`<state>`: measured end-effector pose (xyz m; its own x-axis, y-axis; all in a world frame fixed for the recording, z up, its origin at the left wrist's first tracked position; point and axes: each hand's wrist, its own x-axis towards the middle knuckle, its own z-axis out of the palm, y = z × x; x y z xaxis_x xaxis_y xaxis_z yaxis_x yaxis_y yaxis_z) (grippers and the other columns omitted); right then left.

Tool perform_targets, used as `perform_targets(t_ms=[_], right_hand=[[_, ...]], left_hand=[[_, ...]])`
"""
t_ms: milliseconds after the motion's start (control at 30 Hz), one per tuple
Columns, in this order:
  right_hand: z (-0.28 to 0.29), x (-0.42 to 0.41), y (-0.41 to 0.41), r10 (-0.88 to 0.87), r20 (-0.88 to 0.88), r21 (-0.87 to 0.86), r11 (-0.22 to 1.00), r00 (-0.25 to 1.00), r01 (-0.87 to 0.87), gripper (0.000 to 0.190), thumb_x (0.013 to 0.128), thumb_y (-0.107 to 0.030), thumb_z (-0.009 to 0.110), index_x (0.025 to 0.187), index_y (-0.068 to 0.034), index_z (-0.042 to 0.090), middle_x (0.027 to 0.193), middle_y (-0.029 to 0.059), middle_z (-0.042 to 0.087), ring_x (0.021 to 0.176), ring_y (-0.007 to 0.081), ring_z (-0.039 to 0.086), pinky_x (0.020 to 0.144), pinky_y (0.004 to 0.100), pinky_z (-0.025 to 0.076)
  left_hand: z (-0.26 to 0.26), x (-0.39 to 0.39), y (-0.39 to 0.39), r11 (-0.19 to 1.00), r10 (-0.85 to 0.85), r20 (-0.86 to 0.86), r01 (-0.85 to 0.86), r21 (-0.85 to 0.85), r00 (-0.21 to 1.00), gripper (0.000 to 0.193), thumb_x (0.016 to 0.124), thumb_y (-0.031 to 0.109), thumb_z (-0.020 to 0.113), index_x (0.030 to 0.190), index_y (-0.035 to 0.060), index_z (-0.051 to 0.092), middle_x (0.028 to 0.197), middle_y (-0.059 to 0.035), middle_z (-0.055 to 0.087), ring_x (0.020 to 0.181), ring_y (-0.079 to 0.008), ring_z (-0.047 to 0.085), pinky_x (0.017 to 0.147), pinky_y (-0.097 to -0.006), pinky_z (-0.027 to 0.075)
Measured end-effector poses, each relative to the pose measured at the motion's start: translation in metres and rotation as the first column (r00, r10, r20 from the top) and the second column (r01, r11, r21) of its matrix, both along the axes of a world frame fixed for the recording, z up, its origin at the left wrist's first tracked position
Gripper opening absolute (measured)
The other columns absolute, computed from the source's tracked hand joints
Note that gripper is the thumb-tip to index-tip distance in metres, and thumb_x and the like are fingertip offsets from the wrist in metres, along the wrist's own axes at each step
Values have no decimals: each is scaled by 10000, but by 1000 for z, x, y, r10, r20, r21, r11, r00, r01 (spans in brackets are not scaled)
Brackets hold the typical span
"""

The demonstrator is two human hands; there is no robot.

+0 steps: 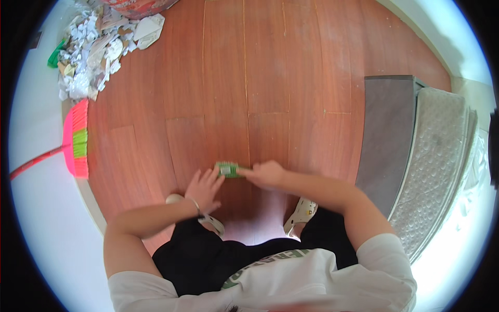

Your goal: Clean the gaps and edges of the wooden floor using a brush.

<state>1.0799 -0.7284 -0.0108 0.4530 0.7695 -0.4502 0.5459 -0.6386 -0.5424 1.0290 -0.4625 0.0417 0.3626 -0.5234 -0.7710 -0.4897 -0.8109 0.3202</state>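
Note:
My right hand [267, 174] is closed around the handle of a small green brush [228, 170], which seems to be a hand scrub brush with pale bristles. The brush head points left, low over the reddish wood-plank floor [249, 128]; whether it touches the floor I cannot tell. My left hand [204, 187], with a bracelet at the wrist, has its fingers spread, and their tips are at the left end of the brush head. Both hands are in front of my cream clogs [302, 212].
A pink and green broom [76, 144] leans by the left wall. Beyond it lies a heap of torn paper and plastic scraps [89, 50], beside a red patterned container [138, 6]. On the right stand a grey-sided bed base [390, 132] and a quilted mattress [436, 156].

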Motion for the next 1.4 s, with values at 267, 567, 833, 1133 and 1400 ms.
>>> perform_targets(t_ms=[267, 567, 833, 1133, 1400], right_hand=[[11, 107, 50, -169, 213, -244, 944, 962, 220, 442, 957, -233, 492, 1390, -322, 472, 876, 168, 620, 746, 339, 684, 601, 460, 561], [-7, 185, 152, -763, 304, 21, 604, 570, 797, 387, 976, -308, 494, 1357, -245, 494, 851, 216, 675, 777, 416, 663, 663, 543, 531], [-14, -112, 155, -763, 71, -159, 628, 643, 762, 512, 946, -271, 563, 1445, -262, 448, 866, 260, 629, 690, 427, 647, 612, 544, 520], [-18, 44, 169, -727, 372, -7, 620, 578, 784, 502, 926, -197, 543, 1418, -254, 458, 915, 211, 635, 757, 400, 655, 683, 520, 533], [5, 216, 200, -751, 283, -66, 605, 596, 794, 451, 945, -228, 530, 1387, -298, 469, 1004, 236, 681, 917, 438, 654, 751, 557, 519]], left_hand=[[-43, 142, 22, 976, 119, 416, -30, -215, 902, 691, 965, 437, 471, 1454, -42, 371, 1554, -255, 288, 1476, -345, 220, 1207, -464, 141], [-70, 295, 24, 865, 445, 481, -224, -449, 755, 611, 888, 163, 521, 1452, -22, 372, 1578, -178, 280, 1472, -312, 238, 1193, -399, 230], [-78, 0, 55, 974, 92, 500, 27, -226, 861, 616, 958, 259, 375, 1498, -29, 310, 1602, -200, 217, 1499, -339, 157, 1217, -451, 109], [-71, 146, 40, 937, 303, 570, -130, -324, 763, 752, 892, 352, 489, 1494, -57, 301, 1606, -203, 205, 1505, -325, 127, 1216, -490, 67], [-78, 294, 53, 775, 622, 429, -440, -453, 655, 603, 984, 325, 340, 1516, 42, 312, 1625, -90, 211, 1510, -214, 141, 1214, -491, 70]])
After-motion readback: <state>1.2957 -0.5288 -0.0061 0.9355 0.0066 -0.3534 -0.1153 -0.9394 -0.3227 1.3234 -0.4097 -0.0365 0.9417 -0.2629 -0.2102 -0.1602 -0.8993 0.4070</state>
